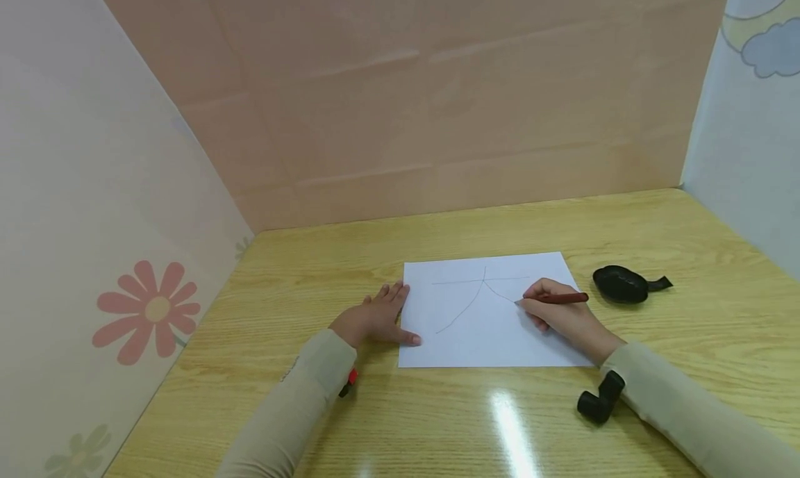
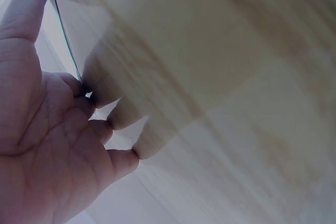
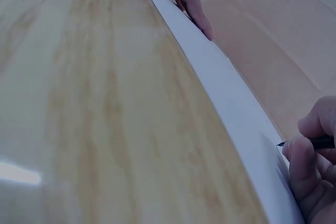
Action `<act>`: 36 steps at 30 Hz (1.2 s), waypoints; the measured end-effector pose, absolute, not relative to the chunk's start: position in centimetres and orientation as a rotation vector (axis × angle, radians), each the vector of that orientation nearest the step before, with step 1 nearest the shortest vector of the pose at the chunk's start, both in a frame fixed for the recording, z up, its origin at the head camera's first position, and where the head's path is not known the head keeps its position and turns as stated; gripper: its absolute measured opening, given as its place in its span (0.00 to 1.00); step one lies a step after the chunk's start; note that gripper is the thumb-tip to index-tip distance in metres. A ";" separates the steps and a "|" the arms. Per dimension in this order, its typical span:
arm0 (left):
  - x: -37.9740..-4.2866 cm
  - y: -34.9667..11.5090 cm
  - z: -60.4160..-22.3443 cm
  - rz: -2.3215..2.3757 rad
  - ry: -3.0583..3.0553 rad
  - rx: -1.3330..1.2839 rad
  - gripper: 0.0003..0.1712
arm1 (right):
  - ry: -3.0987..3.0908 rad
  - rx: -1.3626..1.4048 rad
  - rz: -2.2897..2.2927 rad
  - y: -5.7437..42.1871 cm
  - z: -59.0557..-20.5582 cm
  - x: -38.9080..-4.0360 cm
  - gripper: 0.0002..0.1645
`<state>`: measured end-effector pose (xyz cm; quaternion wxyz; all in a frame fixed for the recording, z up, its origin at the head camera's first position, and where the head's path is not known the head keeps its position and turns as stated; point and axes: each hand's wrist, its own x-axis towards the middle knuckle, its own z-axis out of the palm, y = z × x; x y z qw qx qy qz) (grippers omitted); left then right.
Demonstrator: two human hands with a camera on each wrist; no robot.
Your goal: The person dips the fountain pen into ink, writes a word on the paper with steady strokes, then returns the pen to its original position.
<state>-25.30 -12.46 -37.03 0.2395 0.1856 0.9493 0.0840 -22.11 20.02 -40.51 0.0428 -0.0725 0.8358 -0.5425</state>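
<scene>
A white sheet of paper [image 1: 462, 349] lies on the wooden table, marked with thin lines: a horizontal stroke, a short vertical one at its top and two curves spreading downward. My right hand [image 1: 559, 315] rests on the right part of the sheet and pinches a dark red pen [image 1: 565, 298], its tip at the end of the right curve. In the right wrist view the dark pen tip [image 3: 282, 144] shows close over the paper. My left hand [image 1: 381, 317] lies with straight fingers at the left edge of the sheet, thumb on the paper. In the left wrist view its fingertips touch the table.
A black, rounded object with a short tail [image 1: 621, 284] lies right of the paper. Black wrist camera gear [image 1: 601, 397] is on the right sleeve, and a red and black piece [image 1: 348, 382] shows by the left sleeve. Brown paper covers the back wall [image 1: 437, 103].
</scene>
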 end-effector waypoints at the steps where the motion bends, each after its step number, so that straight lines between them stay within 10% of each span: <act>1: -25.3 -12.4 -37.0 0.229 2.600 0.508 0.61 | 2.556 -0.221 -1.664 20.1 -40.5 -22.1 0.15; 36: -25.3 -12.4 -36.9 0.226 2.593 0.501 0.61 | 2.569 -0.227 -1.667 21.8 -40.3 -20.3 0.14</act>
